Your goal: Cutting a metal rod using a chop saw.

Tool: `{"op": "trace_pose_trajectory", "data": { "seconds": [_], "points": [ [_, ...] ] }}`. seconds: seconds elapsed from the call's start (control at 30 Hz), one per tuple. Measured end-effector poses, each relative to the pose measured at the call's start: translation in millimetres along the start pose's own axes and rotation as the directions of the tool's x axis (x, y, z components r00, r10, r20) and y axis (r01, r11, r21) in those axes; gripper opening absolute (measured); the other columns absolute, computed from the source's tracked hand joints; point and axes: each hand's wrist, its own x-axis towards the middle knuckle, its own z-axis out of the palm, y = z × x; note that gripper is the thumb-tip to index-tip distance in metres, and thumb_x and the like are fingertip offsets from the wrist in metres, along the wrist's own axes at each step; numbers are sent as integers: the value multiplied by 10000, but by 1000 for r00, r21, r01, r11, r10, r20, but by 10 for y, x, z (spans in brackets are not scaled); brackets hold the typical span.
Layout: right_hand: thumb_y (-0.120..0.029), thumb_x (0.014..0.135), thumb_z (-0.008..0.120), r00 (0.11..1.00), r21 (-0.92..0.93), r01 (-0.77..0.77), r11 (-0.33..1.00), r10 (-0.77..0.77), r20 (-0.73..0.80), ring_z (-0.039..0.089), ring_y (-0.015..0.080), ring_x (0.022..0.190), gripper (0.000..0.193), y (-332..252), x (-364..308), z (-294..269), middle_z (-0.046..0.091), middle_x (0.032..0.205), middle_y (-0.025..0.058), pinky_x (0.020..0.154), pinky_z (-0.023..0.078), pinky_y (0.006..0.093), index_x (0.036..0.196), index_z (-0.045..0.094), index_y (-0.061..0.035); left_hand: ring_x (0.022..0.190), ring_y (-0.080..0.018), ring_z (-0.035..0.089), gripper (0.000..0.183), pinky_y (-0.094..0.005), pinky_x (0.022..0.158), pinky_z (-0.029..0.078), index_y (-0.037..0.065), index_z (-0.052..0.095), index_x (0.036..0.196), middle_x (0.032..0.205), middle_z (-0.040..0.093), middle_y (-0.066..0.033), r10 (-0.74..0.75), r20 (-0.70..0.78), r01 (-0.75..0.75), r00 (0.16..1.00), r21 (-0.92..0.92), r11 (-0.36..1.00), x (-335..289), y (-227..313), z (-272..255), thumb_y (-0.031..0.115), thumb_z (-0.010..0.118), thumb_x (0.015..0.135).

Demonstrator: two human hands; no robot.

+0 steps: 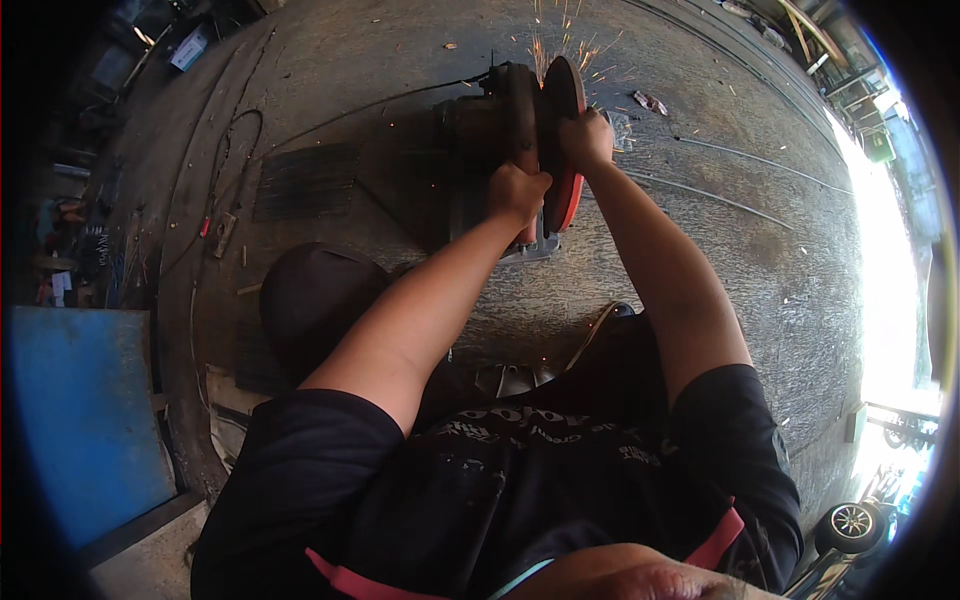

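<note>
A dark cut-off saw [485, 125] stands on the floor in front of me, on a metal base [532, 250]. My left hand [518, 192] is closed around its long upright handle. To the right of that handle is a thin round disc [567, 90], seen nearly edge-on, dark above and orange-red lower down. My right hand [588, 138] grips the disc's right side with bent fingers. Orange sparks [565, 45] spray away from me at the disc's far end. The point of contact is hidden behind the disc and the saw.
A black cable [385, 100] runs left from the saw across the worn floor. Beside it lies a dark grate [305, 182]. Thin rods [715, 200] lie to the right. A blue panel [85, 410] stands at left, and a wheel [852, 522] is at lower right.
</note>
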Motion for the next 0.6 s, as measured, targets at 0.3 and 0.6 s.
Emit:
{"op": "trace_pose_trajectory", "data": {
  "seconds": [0.3, 0.6],
  "points": [
    [-247, 709, 592, 994, -47, 77, 996, -80, -74, 631, 435, 892, 358, 82, -26, 16, 643, 879, 295, 819, 499, 476, 905, 611, 53, 439, -195, 609, 276, -356, 441, 490, -41, 618, 637, 505, 587, -118, 53, 27, -53, 998, -7, 999, -46, 12, 32, 210, 650, 746],
    [-233, 708, 604, 992, 9, 79, 997, -77, -105, 633, 434, 861, 345, -17, -141, 4, 648, 865, 275, 805, 499, 477, 909, 601, 48, 649, -334, 673, 337, -410, 643, 544, -54, 640, 722, 617, 628, -215, 22, 48, -23, 999, 15, 1000, 81, -154, 39, 274, 643, 650]
  ]
}}
